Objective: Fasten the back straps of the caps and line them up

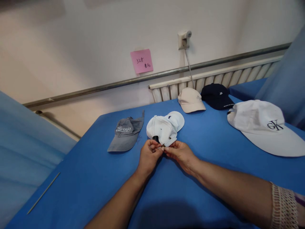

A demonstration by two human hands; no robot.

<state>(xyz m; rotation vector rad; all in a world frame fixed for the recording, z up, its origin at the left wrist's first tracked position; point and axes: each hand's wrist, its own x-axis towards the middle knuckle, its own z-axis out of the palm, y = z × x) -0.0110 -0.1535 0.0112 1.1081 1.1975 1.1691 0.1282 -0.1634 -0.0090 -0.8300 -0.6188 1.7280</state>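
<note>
A white baseball cap [157, 127] with a small dark emblem lies on the blue-covered table, its brim pointing away to the right and its back opening towards me. My left hand [149, 156] pinches the cap's back strap at the left of that opening. From the other side, my right hand [182, 156] pinches the strap too, thumb and fingertips close to the left ones. A small brownish piece, perhaps the buckle, shows between the fingertips. Fingers partly cover the strap, so I cannot tell whether it is fastened.
A grey cap [124, 135] lies left; a beige cap [190, 100], a navy cap [216, 96] and a large white cap [264, 124] lie right. A thin stick [44, 192] rests near the table's left edge. Behind are a radiator [219, 79] and a rail [114, 84]; curtains hang either side.
</note>
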